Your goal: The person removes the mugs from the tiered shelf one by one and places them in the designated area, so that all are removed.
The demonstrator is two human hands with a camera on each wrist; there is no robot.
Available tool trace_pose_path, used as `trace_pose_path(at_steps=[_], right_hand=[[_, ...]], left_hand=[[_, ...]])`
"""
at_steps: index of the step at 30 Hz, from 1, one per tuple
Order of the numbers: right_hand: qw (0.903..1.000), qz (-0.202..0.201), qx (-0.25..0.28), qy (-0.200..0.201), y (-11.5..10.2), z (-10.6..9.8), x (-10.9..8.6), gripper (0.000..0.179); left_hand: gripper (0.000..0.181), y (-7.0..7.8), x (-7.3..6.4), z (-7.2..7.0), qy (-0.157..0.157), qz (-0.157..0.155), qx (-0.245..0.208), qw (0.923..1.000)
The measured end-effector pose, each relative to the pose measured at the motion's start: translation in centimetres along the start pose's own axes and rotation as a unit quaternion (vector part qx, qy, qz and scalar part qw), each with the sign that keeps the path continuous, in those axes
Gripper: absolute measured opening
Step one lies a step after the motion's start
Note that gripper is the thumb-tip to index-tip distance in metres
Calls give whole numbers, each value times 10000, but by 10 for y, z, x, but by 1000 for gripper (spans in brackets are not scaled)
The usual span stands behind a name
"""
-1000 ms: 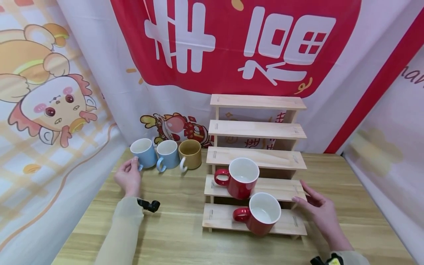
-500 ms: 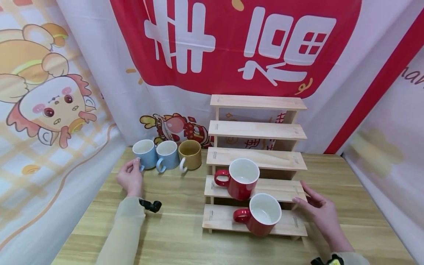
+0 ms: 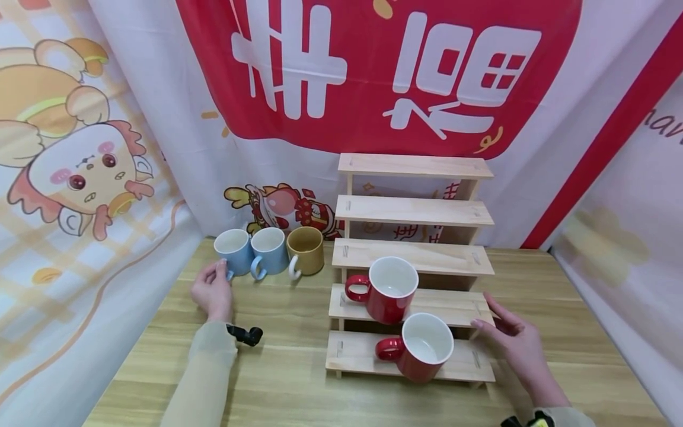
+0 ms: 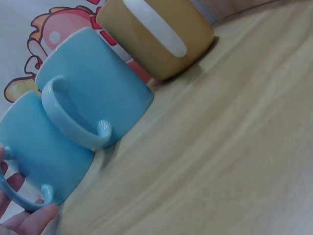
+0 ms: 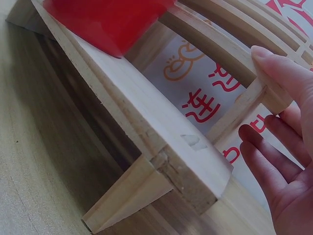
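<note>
At the left, my left hand (image 3: pixel 212 293) pinches the handle of the leftmost light blue mug (image 3: pixel 240 258). In the left wrist view its fingers are at the handle loop (image 4: pixel 24 199). That mug stands upright beside a second light blue mug (image 3: pixel 274 256). To the right of them is a mustard-brown mug (image 3: pixel 310 255) with a white handle. My right hand (image 3: pixel 519 350) holds the right end of the second step of a wooden stepped shelf (image 3: pixel 453 308), thumb on top. Two red mugs with white insides stand on it: one (image 3: pixel 385 301) on the second step, another (image 3: pixel 418 363) on the lowest.
The shelf's three upper steps (image 3: pixel 411 255) rise toward the back curtain (image 3: pixel 299 148). Printed cloth (image 3: pixel 107 284) hangs along the left side, and white cloth (image 3: pixel 613 267) along the right. Wood-grain tabletop (image 3: pixel 288 356) lies in front of the blue mugs.
The leftmost blue mug has slid slightly right, closer to the second blue mug, with my left hand on its handle. My right hand stays at the shelf.
</note>
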State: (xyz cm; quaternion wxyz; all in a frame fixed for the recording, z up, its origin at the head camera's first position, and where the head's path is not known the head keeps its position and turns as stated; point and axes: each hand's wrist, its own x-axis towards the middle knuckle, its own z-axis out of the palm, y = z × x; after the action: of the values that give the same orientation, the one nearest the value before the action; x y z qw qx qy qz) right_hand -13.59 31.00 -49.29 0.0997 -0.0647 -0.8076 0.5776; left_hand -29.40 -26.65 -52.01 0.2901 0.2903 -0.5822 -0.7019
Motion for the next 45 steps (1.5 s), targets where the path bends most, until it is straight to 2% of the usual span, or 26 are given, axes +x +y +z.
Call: trace_pose_path(at_steps=[5, 8, 12, 15, 18, 23, 25, 28, 32, 35, 39, 45], right_hand=[[10000, 25, -7, -31, -1, -1, 1, 67], [10000, -7, -7, -38, 0, -2, 2, 67], [10000, -79, 11, -25, 2, -1, 2, 66], [10000, -82, 24, -33, 3, 0, 2, 65], [10000, -79, 24, -38, 4, 1, 1, 66], [9999, -64, 63, -69, 3, 1, 0, 66], [9999, -31, 96, -80, 3, 1, 0, 66], [9999, 0, 75, -70, 1, 0, 0, 66], [10000, 13, 18, -65, 1, 0, 0, 66], [10000, 12, -19, -63, 1, -1, 0, 66], [10000, 45, -50, -60, 1, -1, -1, 66], [9998, 103, -169, -61, -1, 0, -1, 68]], left_hand=[[37, 0, 3, -3, -227, 103, 33, 9997], [42, 2, 7, -7, -523, 218, 496, 9972], [59, 8, 14, -13, -1026, 321, 1303, 9856], [71, 13, 14, -17, -1210, 232, 1489, 9811], [75, 17, 9, -20, -1113, 257, 1475, 9824], [70, 36, -2, -21, -796, 746, 1280, 9858], [66, 47, -8, -18, -757, 984, 1107, 9861], [62, 62, -20, -12, -852, 1158, 801, 9864], [59, 81, -42, -5, -1165, 1186, 449, 9851], [56, 94, -60, 1, -1448, 1295, 260, 9806], [51, 108, -85, 9, -1863, 1652, 217, 9683], [45, 116, -116, 20, -2682, 2119, 102, 9397]])
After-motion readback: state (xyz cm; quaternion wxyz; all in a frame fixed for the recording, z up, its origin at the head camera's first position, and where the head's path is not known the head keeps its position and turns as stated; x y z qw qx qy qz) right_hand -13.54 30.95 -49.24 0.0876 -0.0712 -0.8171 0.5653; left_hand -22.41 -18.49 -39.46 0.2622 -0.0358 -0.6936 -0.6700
